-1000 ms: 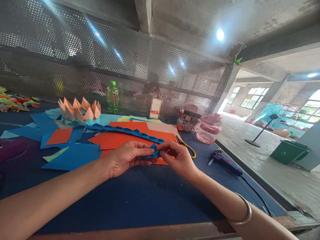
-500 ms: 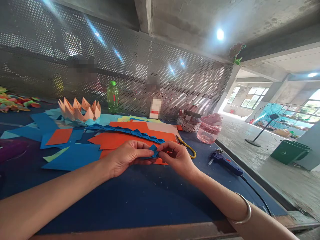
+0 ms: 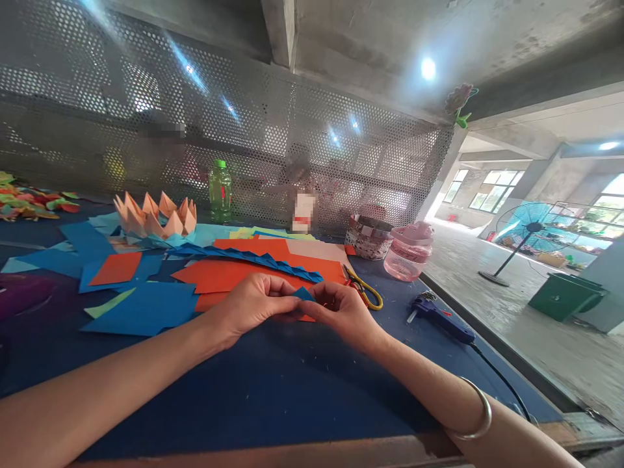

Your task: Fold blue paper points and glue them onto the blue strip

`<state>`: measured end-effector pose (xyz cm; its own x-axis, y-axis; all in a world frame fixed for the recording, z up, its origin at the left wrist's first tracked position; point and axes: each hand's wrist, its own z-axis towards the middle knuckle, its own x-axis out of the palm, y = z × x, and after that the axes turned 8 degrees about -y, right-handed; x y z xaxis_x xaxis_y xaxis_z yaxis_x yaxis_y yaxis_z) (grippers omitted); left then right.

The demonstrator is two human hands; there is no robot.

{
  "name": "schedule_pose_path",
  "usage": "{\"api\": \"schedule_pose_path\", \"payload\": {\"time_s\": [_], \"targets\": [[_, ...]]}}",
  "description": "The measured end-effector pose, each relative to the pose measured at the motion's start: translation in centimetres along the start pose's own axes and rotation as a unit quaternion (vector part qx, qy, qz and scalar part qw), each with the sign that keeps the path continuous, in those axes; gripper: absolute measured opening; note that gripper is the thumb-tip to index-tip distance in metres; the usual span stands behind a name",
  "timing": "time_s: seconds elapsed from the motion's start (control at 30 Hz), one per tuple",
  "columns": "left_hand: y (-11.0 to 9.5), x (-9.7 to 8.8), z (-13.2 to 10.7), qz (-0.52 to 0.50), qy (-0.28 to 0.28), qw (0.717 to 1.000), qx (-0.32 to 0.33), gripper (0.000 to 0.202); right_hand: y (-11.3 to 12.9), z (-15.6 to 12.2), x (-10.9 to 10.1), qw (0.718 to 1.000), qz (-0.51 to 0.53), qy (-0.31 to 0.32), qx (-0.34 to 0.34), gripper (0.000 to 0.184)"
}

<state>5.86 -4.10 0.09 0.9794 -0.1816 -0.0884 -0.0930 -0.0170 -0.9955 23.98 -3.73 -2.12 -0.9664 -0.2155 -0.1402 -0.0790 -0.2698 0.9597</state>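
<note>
Both my hands are above the orange paper sheets (image 3: pixel 234 276) at the middle of the dark blue table. My left hand (image 3: pixel 251 302) and my right hand (image 3: pixel 341 312) pinch a small folded blue paper piece (image 3: pixel 303 294) between them. Just beyond my fingers lies a long folded blue paper strip (image 3: pixel 253 258), resting on the orange paper. Yellow-handled scissors (image 3: pixel 363 290) lie near my right hand. To the left are loose blue paper sheets (image 3: pixel 143 309) and a peach paper lotus (image 3: pixel 158 218).
A hot glue gun (image 3: pixel 439 318) lies at the table's right side, with its black cord running toward the front edge. A green bottle (image 3: pixel 219 192), patterned cup (image 3: pixel 368 237) and pink jar (image 3: pixel 408 253) stand along a perforated metal screen (image 3: pixel 244 130). Beyond the table's right edge is a concrete floor.
My hands have drawn slightly apart, and the small blue piece now shows more between my fingertips. The surrounding paper and tools have not visibly moved.
</note>
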Motion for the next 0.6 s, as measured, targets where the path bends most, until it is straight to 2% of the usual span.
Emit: {"api": "schedule_pose_path", "payload": {"time_s": [0.27, 0.47, 0.6], "targets": [[-0.3, 0.0, 0.0, 0.024, 0.023, 0.999, 0.028, 0.015, 0.8, 0.0, -0.3, 0.999, -0.01, 0.007, 0.039, 0.031], [-0.4, -0.1, -0.2, 0.019, 0.048, 0.998, 0.04, 0.016, 1.1, -0.1, -0.7, 0.999, -0.022, -0.003, 0.024, 0.035], [-0.1, -0.1, 0.1, 0.017, 0.028, 0.999, 0.023, 0.021, 0.8, 0.0, -0.6, 0.999, -0.031, -0.019, 0.013, 0.032]]}}
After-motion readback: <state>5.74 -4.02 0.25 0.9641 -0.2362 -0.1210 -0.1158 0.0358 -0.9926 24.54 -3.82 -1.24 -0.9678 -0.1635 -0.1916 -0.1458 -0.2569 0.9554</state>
